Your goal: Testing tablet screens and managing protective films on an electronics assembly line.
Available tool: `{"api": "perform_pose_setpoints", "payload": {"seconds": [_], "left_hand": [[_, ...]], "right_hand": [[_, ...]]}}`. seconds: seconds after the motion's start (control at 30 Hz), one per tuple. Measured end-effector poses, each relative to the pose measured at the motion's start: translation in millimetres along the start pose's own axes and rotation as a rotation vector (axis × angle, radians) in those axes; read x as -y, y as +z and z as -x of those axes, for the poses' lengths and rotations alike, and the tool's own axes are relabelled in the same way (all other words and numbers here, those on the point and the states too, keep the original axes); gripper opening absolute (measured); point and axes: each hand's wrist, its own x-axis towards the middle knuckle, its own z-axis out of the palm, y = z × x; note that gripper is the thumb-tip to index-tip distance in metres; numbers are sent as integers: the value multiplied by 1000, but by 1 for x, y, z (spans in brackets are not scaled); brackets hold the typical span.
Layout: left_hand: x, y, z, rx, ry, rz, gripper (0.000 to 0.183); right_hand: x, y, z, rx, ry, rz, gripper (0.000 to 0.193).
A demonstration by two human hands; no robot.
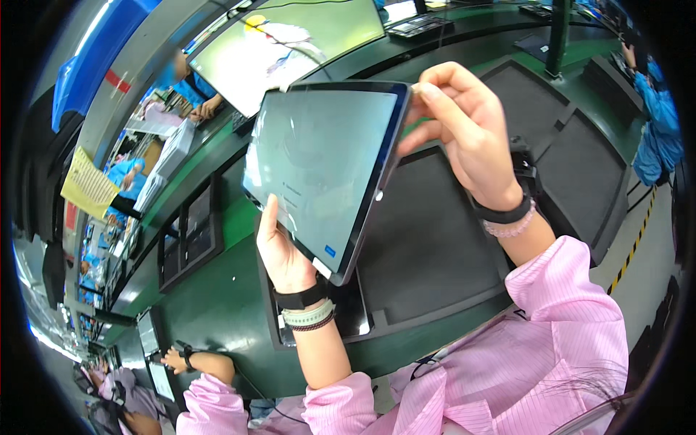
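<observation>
1. Holding the tablet (319,159) up, tilted, the left hand (279,250) gripped its lower left edge. The thumb lay pressed against the front, while the other fingers were mostly hidden behind.
2. The right hand (464,130) was at the tablet's upper right corner, thumb and forefinger brought together there. (Whether the corner itself was between those two fingertips, I could not tell.) The remaining fingers were bent beside the right edge.
3. The tablet hung in the air above the bench (239,304), toward its near edge, its screen lit a pale grey-green with a small blue patch near the lower right corner.
4. Beneath it, along the bench's near edge, sat a dark tray (435,254); a glossy black panel (349,315) lay in the tray's near left corner, partly covered by the left wrist.
5. Farther left on the bench stood a divided black tray (216,235), and a large monitor (337,36) rose along the far edge.
6. Toward the bench's right end, more dark trays (594,174) were set close together.
7. At the left, near the bench's near edge, a co-worker's hand (174,360) was just beside some flat devices (161,380).
</observation>
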Motion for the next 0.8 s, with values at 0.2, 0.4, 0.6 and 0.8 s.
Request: {"api": "perform_pose_setpoints", "payload": {"seconds": [0.2,0.4,0.6,0.8], "left_hand": [[15,-5,-7,-39,-34,50,33],[2,2,0,79,-74,146,37],[-5,11,7,108,-28,275,36],[-9,7,9,52,73,161,30]], "right_hand": [[-2,-18,-11,-35,71,-11,15],[-2,1,-1,209,236,-291,22],[-12,18,16,550,533,-343,23],[-28,30,24,534,599,-307,19]]}}
